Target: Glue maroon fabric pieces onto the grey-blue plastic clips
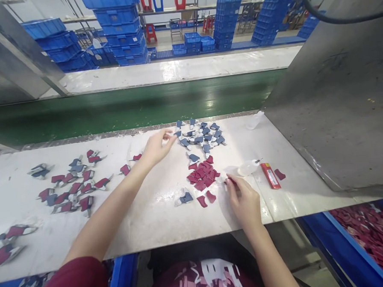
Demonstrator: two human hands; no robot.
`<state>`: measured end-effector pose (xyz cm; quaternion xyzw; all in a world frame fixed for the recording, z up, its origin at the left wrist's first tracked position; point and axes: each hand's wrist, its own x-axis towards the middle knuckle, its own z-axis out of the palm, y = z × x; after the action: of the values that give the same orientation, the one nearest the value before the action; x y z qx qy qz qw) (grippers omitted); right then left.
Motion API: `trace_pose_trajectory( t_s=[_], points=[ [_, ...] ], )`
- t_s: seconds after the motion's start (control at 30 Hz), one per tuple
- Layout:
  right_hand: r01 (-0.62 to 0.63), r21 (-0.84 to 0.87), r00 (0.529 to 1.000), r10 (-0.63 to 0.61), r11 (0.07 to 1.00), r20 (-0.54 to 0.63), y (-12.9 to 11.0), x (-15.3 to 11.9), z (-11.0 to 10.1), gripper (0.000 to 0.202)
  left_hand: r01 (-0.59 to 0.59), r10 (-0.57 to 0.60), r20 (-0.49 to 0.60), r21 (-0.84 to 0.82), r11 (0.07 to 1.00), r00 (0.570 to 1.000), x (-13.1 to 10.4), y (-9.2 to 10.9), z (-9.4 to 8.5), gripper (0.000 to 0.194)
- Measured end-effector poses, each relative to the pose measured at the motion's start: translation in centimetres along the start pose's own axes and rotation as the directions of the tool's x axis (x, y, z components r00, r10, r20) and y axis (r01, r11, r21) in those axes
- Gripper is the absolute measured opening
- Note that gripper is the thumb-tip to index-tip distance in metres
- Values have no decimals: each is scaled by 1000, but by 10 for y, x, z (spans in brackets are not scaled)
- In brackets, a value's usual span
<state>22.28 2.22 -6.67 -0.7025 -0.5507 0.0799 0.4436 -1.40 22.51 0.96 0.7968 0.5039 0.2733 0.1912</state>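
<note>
My left hand (161,146) reaches to the edge of a group of small blue-and-white parts (198,139), thumb and fingers curved with a gap between them. Its fingertips are beside one blue part (178,134); whether they touch it is unclear. My right hand (244,198) pinches a small dark red piece (231,181), partly hidden by the fingers. A pile of flat red pieces (202,175) lies between my hands, with two loose red pieces (202,201) in front. One blue-and-white part (186,198) lies left of those.
A clear squeeze bottle (248,168) and a red box (270,176) lie beyond my right hand. Red-and-white parts (75,188) spread across the left. Behind the worktop runs a green belt (176,97). Blue bins (357,242) flank me below; a metal housing (339,88) stands right.
</note>
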Motion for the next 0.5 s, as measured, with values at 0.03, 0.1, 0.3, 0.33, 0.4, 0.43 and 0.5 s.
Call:
trace_pose_trajectory(
  t_s=[0.03, 0.1, 0.3, 0.33, 0.4, 0.43, 0.5],
  points=[
    [-64, 55, 998, 64, 996, -6, -1, -3, -1, 28, 18, -19, 23, 13, 1000, 1000, -27, 7, -5, 38],
    [-193, 180, 981, 195, 965, 2, -7, -10, -1, 29, 28, -30, 122, 17, 999, 992, -83, 17, -8, 51],
    [-336, 503, 942, 277, 796, 191, -41, -18, 3, 23, 45, -44, 58, -20, 999, 997, -178, 32, 31, 27],
    [-338, 522, 940, 255, 783, 226, -46, -17, 4, 22, 50, -49, 15, -34, 998, 999, -181, 34, 39, 19],
    [-360, 545, 928, 229, 757, 296, -55, -18, 6, 21, 66, -72, -56, -94, 993, 996, -181, 39, 51, 12],
    [-383, 552, 915, 224, 740, 334, -59, -18, 7, 22, 82, -94, -83, -136, 987, 992, -180, 42, 55, 12],
    [-424, 562, 894, 228, 710, 386, -66, -20, 8, 24, 130, -157, -103, -230, 964, 982, -180, 49, 57, 15]
  ],
)
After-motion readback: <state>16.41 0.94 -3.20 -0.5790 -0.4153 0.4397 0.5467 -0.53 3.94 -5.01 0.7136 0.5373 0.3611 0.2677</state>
